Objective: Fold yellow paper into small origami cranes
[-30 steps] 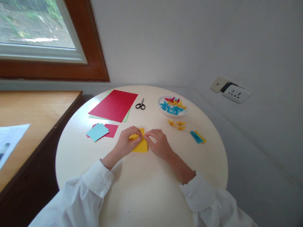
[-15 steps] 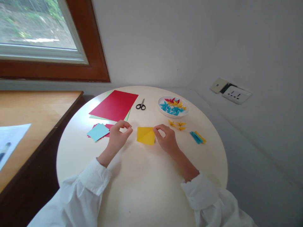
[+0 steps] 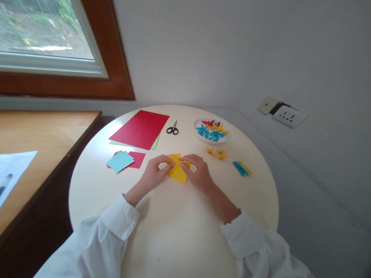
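Observation:
A creased square of yellow origami paper (image 3: pixel 179 174) is held over the middle of the round table, turned at an angle. My left hand (image 3: pixel 155 170) pinches it from the left, thumb against forefinger. From the right, my right hand (image 3: pixel 200 172) pinches it too, fingertips close to those of the left. The fingers cover parts of the paper's upper half. Several small folded yellow paper cranes (image 3: pixel 218 151) lie just beyond my right hand.
Light blue squares (image 3: pixel 120 161) rest on red squares (image 3: pixel 139 159) at the left. Behind them lie large red sheets (image 3: pixel 139 129) and black-handled scissors (image 3: pixel 172 129). A white dish (image 3: pixel 197 136) holds red, yellow and blue cranes. Blue and yellow folded strips (image 3: pixel 240 168) lie at the right.
My left hand has moved right and now pinches the yellow paper, which it was apart from before. The paper has turned, and my right hand has shifted slightly left.

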`<state>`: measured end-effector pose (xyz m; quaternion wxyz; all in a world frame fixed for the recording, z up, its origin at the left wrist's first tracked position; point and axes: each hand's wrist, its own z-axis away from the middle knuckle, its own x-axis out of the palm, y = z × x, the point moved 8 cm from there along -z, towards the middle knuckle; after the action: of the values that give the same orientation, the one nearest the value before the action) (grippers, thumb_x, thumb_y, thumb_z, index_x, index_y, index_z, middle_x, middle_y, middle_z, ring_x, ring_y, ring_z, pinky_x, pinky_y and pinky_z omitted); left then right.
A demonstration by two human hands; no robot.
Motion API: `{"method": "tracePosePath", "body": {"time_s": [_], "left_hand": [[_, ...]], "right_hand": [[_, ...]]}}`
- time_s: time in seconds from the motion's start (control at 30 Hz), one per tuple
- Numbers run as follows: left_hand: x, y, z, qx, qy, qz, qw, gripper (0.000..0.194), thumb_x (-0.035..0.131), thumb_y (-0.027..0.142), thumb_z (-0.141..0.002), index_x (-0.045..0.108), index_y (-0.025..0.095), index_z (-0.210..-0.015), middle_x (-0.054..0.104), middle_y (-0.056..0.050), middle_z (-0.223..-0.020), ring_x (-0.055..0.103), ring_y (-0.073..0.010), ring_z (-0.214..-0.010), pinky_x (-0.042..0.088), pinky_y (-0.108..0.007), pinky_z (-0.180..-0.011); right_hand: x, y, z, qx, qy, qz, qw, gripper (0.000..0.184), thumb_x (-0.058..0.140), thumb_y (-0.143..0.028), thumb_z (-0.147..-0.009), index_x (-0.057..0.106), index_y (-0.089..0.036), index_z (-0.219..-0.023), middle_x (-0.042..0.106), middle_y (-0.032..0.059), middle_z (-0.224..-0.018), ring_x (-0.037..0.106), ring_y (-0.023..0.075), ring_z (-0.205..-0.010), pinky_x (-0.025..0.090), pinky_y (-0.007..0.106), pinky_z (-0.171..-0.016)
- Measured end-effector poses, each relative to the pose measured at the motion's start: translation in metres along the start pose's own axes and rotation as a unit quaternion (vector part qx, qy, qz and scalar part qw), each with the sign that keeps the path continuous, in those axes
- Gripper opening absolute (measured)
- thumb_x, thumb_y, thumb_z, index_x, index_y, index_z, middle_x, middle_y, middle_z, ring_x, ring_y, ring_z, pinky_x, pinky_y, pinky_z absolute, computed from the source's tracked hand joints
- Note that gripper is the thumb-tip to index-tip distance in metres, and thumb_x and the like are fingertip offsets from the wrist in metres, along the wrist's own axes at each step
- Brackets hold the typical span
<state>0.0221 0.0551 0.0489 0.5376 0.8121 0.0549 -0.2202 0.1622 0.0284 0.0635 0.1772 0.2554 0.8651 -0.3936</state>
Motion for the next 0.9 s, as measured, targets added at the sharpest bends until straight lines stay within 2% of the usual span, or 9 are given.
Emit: {"method": "tracePosePath", "body": {"time_s": [0.17, 0.3, 0.4, 0.5, 0.6, 0.7, 0.8, 0.9], "left_hand": [[0.002, 0.001, 0.0, 0.003, -0.015, 0.004, 1.0, 0.01, 0.055, 0.023, -0.075, 0.062, 0.016, -0.071, 0.067, -0.005, -0.077, 0.06, -0.0161, -0.073, 0.048, -0.027, -0.069], [-0.006, -0.002, -0.002, -0.006, 0.018, 0.016, 1.0, 0.012, 0.056, 0.025, -0.074, 0.062, 0.016, -0.07, 0.066, -0.004, -0.075, 0.06, -0.016, -0.072, 0.047, -0.027, -0.067], [-0.015, -0.007, -0.003, -0.023, 0.057, 0.026, 0.998, 0.014, 0.058, 0.029, -0.073, 0.062, 0.016, -0.067, 0.065, -0.004, -0.071, 0.059, -0.0159, -0.069, 0.046, -0.027, -0.064], [-0.022, -0.011, -0.004, -0.037, 0.1, 0.045, 0.993, 0.017, 0.059, 0.031, -0.072, 0.061, 0.016, -0.065, 0.063, -0.004, -0.069, 0.058, -0.016, -0.069, 0.046, -0.028, -0.065], [-0.025, -0.016, -0.003, -0.051, 0.136, 0.074, 0.987, 0.018, 0.06, 0.032, -0.071, 0.06, 0.015, -0.064, 0.064, -0.005, -0.072, 0.059, -0.0164, -0.07, 0.047, -0.029, -0.067], [-0.023, -0.02, -0.003, -0.066, 0.146, 0.103, 0.982, 0.018, 0.061, 0.032, -0.07, 0.061, 0.014, -0.066, 0.065, -0.006, -0.077, 0.06, -0.0167, -0.072, 0.047, -0.029, -0.067], [-0.018, -0.024, -0.002, -0.083, 0.139, 0.113, 0.98, 0.018, 0.061, 0.033, -0.071, 0.062, 0.015, -0.068, 0.065, -0.005, -0.074, 0.059, -0.0161, -0.069, 0.047, -0.028, -0.064], [-0.013, -0.026, -0.001, -0.101, 0.126, 0.119, 0.98, 0.021, 0.06, 0.035, -0.071, 0.061, 0.015, -0.066, 0.063, -0.003, -0.068, 0.057, -0.0149, -0.064, 0.045, -0.027, -0.06]], "right_hand": [[0.0, -0.004, 0.0, -0.016, 0.006, 0.014, 1.0, 0.009, 0.054, -0.016, -0.078, 0.059, -0.02, -0.071, 0.068, 0.0029, -0.074, 0.064, 0.0169, -0.073, 0.045, 0.034, -0.074], [-0.008, 0.003, -0.003, 0.004, 0.017, 0.026, 1.0, 0.008, 0.053, -0.017, -0.076, 0.058, -0.019, -0.071, 0.068, 0.0034, -0.074, 0.063, 0.0181, -0.074, 0.044, 0.036, -0.075], [-0.017, 0.015, -0.006, 0.043, 0.04, 0.028, 0.998, 0.008, 0.052, -0.018, -0.075, 0.058, -0.02, -0.071, 0.067, 0.004, -0.074, 0.062, 0.0192, -0.074, 0.045, 0.037, -0.075], [-0.023, 0.033, -0.005, 0.121, 0.07, -0.024, 0.99, 0.01, 0.052, -0.024, -0.076, 0.059, -0.019, -0.07, 0.066, 0.005, -0.075, 0.061, 0.0195, -0.075, 0.047, 0.036, -0.074], [-0.009, 0.048, -0.001, 0.21, 0.042, -0.159, 0.964, 0.018, 0.054, -0.036, -0.076, 0.058, -0.019, -0.076, 0.065, 0.0045, -0.075, 0.062, 0.0183, -0.074, 0.05, 0.035, -0.072], [0.013, 0.05, 0.007, 0.269, -0.008, -0.268, 0.925, 0.028, 0.064, -0.04, -0.069, 0.052, -0.021, -0.085, 0.063, 0.0016, -0.078, 0.064, 0.0166, -0.071, 0.051, 0.033, -0.07], [0.03, 0.046, 0.014, 0.302, -0.041, -0.309, 0.901, 0.037, 0.069, -0.034, -0.063, 0.047, -0.023, -0.091, 0.062, -0.0002, -0.081, 0.064, 0.0152, -0.072, 0.052, 0.032, -0.069], [0.036, 0.044, 0.017, 0.31, -0.04, -0.329, 0.891, 0.039, 0.068, -0.028, -0.062, 0.045, -0.024, -0.093, 0.062, -0.0016, -0.08, 0.064, 0.014, -0.072, 0.052, 0.03, -0.069]]}}
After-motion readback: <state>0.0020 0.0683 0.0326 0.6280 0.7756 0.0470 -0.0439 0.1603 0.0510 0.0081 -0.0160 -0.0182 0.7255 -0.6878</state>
